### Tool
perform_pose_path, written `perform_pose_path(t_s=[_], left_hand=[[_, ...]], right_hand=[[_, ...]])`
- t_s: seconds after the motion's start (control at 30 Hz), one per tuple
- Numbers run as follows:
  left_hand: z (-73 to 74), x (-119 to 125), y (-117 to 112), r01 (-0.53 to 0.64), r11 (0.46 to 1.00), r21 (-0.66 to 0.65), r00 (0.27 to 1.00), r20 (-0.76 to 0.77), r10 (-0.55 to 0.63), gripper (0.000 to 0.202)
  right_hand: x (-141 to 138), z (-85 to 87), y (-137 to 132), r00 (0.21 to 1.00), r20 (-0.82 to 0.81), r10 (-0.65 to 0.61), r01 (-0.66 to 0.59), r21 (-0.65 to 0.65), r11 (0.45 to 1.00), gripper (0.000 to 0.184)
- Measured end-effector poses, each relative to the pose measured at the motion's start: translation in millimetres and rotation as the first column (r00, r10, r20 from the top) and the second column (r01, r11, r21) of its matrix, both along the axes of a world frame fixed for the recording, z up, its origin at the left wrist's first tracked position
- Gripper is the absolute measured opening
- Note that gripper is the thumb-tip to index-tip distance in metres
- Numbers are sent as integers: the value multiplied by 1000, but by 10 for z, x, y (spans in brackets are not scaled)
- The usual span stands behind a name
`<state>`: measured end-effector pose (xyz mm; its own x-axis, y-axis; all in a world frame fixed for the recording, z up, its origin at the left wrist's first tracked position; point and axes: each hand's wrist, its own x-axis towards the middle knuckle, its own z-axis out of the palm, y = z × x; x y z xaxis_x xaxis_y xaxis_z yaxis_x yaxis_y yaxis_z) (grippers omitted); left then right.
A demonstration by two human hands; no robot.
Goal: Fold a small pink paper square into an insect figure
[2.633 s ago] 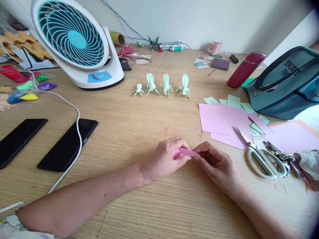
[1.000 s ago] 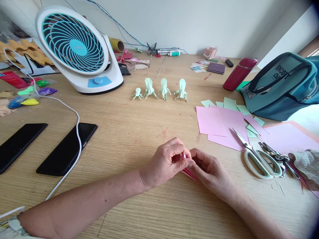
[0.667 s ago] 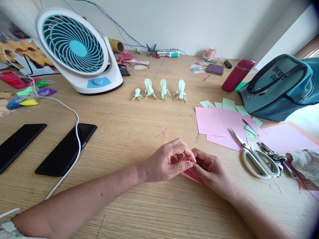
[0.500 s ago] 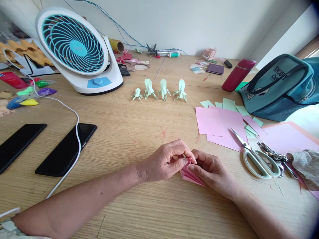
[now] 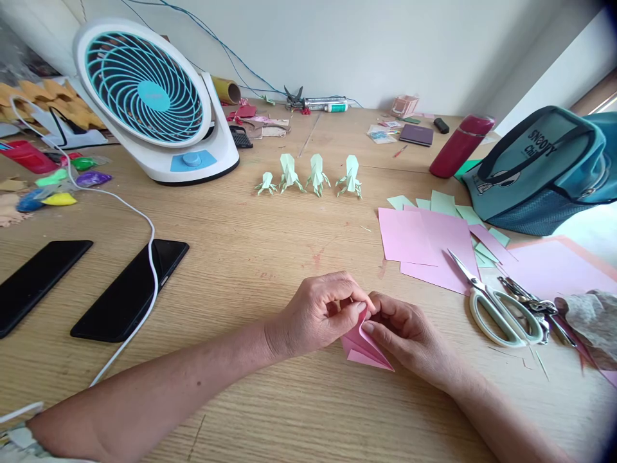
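Observation:
A small piece of folded pink paper [image 5: 367,350] is held between both hands just above the table's near side. My left hand [image 5: 328,315] pinches its upper tip between thumb and forefinger. From the other side, my right hand [image 5: 409,331] grips the paper's edge with the thumb in front and the fingers curled behind. Several pleated layers fan out below the fingers; the top of the paper is partly covered by the fingertips. Farther back, several pale green folded paper figures [image 5: 316,173] with thin legs stand in a row.
Right of my hands lie pink paper sheets [image 5: 424,241], green paper pieces [image 5: 443,202] and white-handled scissors [image 5: 501,315]. A red flask [image 5: 460,146] stands by a teal bag [image 5: 525,173]. At left are a fan [image 5: 149,96], black phones [image 5: 128,296] and a white cable [image 5: 153,257].
The folded paper has tilted and moved slightly down and left, so more of its layers show. My left hand has shifted a little with it; both hands keep their hold.

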<state>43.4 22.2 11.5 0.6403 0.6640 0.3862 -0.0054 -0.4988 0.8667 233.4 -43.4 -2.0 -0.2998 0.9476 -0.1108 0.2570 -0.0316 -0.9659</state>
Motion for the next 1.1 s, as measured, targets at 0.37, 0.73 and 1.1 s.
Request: perform_pose_path(t_s=[0.37,0.73,1.1], left_hand=[[5,33,-65,-56,998,19,998,9,56,19],[45,51,-92,-92,995,24,996,13,91,21],[29,60,-79,-99,995,27,994,39,98,19]], right_hand=[[-93,-38,-31,988,-93,-123,127,43,991,28],[-109,-26,-31,981,-147,-127,142,91,986,25],[-119,0,-19,991,-92,-100,113,151,982,22]])
